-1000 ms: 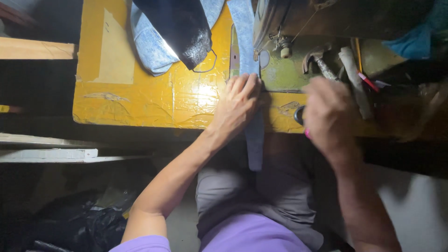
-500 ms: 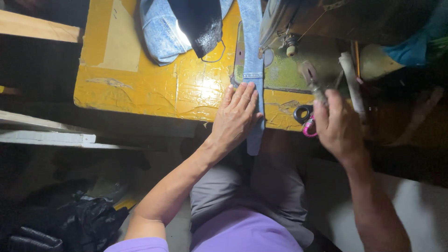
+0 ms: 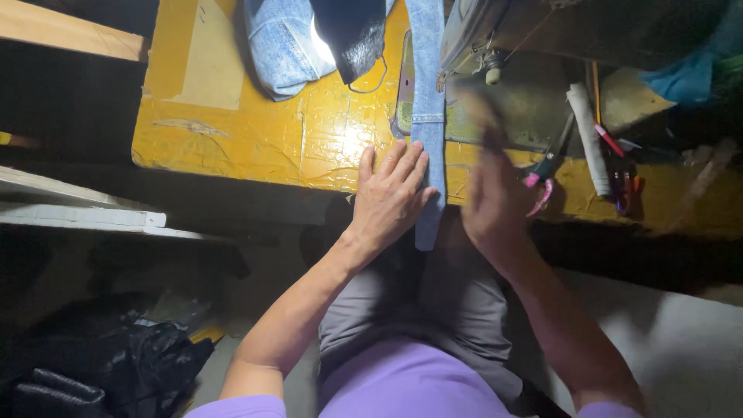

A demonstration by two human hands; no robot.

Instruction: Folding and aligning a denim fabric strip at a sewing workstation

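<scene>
A long light-blue denim strip [image 3: 427, 116] runs down the yellow table [image 3: 232, 147] and hangs over its front edge. My left hand [image 3: 391, 197] lies flat on the table edge, fingers apart, with its fingertips against the strip's left side. My right hand [image 3: 489, 193] is blurred just right of the strip, fingers pointing up towards the sewing machine [image 3: 526, 46]. Scissors with pink handles [image 3: 544, 174] lie at this hand's right edge; whether the hand grips them is not visible.
A blue denim garment [image 3: 279, 46] and a shiny black cloth [image 3: 352, 31] lie at the table's back. A white roll [image 3: 587, 139], red pens [image 3: 611, 143] and a blue cloth [image 3: 689, 77] sit right of the machine. Wooden boards [image 3: 77, 217] and a black bag [image 3: 116, 364] are at the left.
My right hand, which held the scissors near the table edge, has moved left and up towards the strip and is now blurred. My left hand has stayed on the strip.
</scene>
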